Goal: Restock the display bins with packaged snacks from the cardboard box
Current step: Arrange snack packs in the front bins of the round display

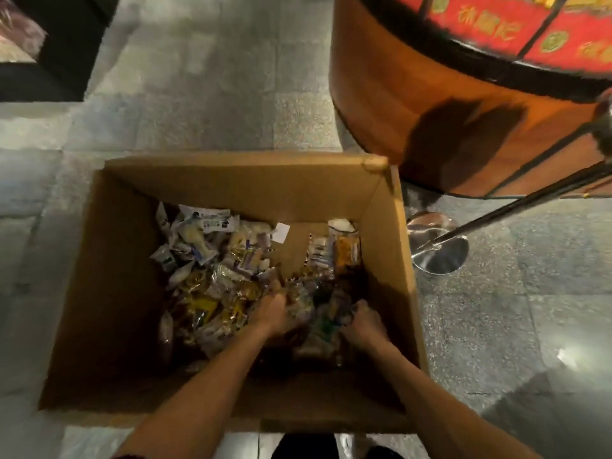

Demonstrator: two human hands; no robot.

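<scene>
Both hands deep in box: left hand and right hand closed on snacks pile, fingers buried.

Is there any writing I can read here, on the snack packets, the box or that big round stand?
Nothing can be read with certainty.
Red band of the round wooden display stand: gold Chinese characters, too blurred to read.
White and blue snack packets in the brown cardboard box: dark print, too small and blurred.
Small white paper slip in the box: no print that I can make out.
Cardboard box walls: no visible text.
</scene>
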